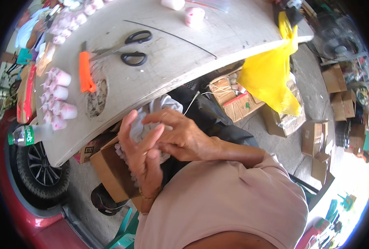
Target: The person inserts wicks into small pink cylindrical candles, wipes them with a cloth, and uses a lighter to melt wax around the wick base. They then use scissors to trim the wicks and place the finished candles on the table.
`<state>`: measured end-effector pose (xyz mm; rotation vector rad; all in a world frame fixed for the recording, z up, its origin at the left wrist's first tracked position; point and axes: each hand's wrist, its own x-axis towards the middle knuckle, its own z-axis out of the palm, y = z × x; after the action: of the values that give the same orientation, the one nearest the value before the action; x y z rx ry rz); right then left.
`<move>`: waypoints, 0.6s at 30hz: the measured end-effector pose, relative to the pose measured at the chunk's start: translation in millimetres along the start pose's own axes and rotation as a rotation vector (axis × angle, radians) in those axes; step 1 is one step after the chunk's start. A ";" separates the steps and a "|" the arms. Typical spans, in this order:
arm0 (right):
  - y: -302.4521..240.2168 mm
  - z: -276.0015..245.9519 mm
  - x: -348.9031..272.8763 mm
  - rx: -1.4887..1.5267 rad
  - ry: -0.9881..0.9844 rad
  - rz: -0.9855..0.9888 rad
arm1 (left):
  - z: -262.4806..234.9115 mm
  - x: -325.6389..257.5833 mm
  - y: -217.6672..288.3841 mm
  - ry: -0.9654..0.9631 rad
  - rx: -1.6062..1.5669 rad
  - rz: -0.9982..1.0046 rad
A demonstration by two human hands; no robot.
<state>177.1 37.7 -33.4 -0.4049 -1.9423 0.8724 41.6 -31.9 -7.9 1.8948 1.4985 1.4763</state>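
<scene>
My two hands meet in front of my body, just off the near edge of the table. My left hand is upright with its fingers apart, and I see nothing held in it. Against it, my right hand has its fingers bent inward; a small pale thing seems to be between them, too small to name. On the table lie black-handled scissors, an orange cutter knife and a thin dark rod. Small white cups with pink stains stand clustered at the left edge.
A yellow plastic bag hangs off the table's right end. Below sit an open cardboard box and another carton. A green-labelled bottle is at the left, beside a red vehicle's wheel. A fan stands far right.
</scene>
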 end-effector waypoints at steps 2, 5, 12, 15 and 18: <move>-6.5 1.2 1.8 0.072 -0.031 0.024 | -1.3 -0.3 1.6 0.036 -0.165 0.036; -18.7 1.7 17.6 0.171 0.007 0.034 | 8.5 -6.1 2.0 0.061 -0.477 -0.170; -67.5 -122.5 67.6 0.251 0.088 0.382 | 16.4 -14.7 -16.1 0.004 -0.307 -0.236; -92.0 -168.6 92.4 -0.099 0.191 0.295 | 12.7 -21.1 -20.5 0.067 -0.284 -0.370; -107.7 -194.2 112.3 -0.316 0.310 0.185 | 9.9 -27.7 -27.2 0.148 -0.337 -0.452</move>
<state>294.6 109.3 173.9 -0.8653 -1.7705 0.5740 37.6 -41.1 -46.6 1.1832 1.4979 1.5501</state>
